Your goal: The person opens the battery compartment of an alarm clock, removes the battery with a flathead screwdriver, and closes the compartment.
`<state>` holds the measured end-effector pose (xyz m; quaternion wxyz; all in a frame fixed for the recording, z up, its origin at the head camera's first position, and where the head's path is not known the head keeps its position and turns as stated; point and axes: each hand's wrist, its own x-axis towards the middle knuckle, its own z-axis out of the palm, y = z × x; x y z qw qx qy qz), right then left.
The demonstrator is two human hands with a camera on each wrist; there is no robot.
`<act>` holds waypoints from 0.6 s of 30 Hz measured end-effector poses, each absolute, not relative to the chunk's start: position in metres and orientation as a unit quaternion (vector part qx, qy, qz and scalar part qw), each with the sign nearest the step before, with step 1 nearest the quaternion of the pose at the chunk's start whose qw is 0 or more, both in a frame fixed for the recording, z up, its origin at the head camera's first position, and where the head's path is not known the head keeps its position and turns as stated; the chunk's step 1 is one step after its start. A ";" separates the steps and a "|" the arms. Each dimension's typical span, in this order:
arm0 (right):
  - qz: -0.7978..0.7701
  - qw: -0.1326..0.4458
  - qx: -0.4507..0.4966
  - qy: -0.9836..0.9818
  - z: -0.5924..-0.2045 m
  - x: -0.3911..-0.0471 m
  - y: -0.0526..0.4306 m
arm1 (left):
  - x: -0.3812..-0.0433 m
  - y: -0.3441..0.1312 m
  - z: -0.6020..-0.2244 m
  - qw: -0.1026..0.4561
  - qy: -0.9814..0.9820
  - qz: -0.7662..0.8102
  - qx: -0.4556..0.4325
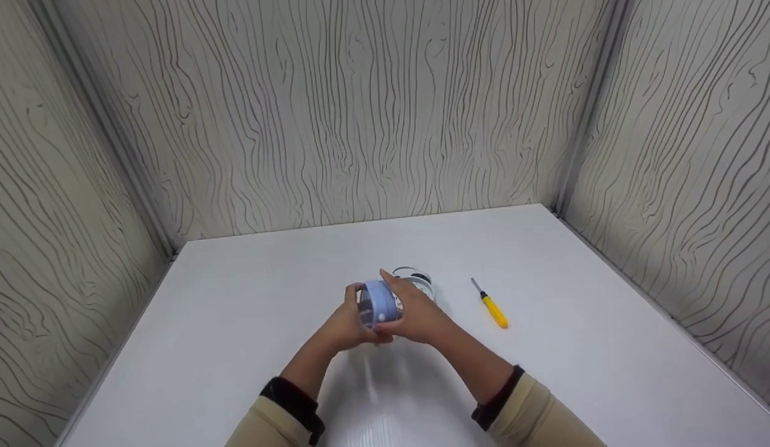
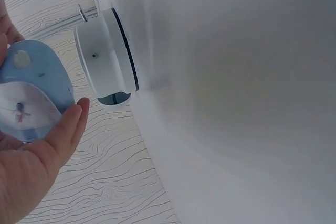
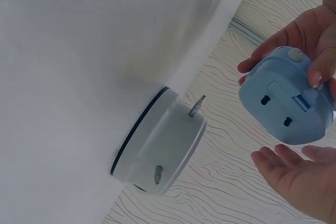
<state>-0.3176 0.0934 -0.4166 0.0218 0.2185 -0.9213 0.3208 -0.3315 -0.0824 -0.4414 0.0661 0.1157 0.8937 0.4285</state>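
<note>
A small blue alarm clock (image 1: 380, 301) with a white dial is held up above the table between the two hands. My left hand (image 1: 346, 326) grips it from the left; in the right wrist view its thumb presses on the casing (image 3: 286, 90), where two black feet and a latched cover show. My right hand (image 1: 423, 318) is at the clock's right side. Its fingers (image 3: 273, 163) look extended and apart from the casing in the right wrist view. Just behind the hands, a round white clock (image 3: 165, 142) with short metal legs lies on the table, partly hidden in the head view.
A screwdriver (image 1: 494, 310) with a yellow handle lies on the white table (image 1: 248, 298), right of the hands. Wood-grain patterned panels (image 1: 360, 112) enclose the table at the back and on both sides.
</note>
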 end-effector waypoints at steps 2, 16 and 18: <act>0.345 0.004 0.220 -0.912 -0.418 -0.321 0.096 | -0.331 -0.082 -0.441 0.067 0.885 0.444 0.122; 0.490 -0.064 0.237 -0.836 -0.431 -0.332 0.106 | -0.326 -0.078 -0.442 0.075 0.816 0.547 0.170; 0.499 -0.058 0.245 -0.830 -0.431 -0.332 0.105 | -0.326 -0.078 -0.442 0.074 0.810 0.555 0.175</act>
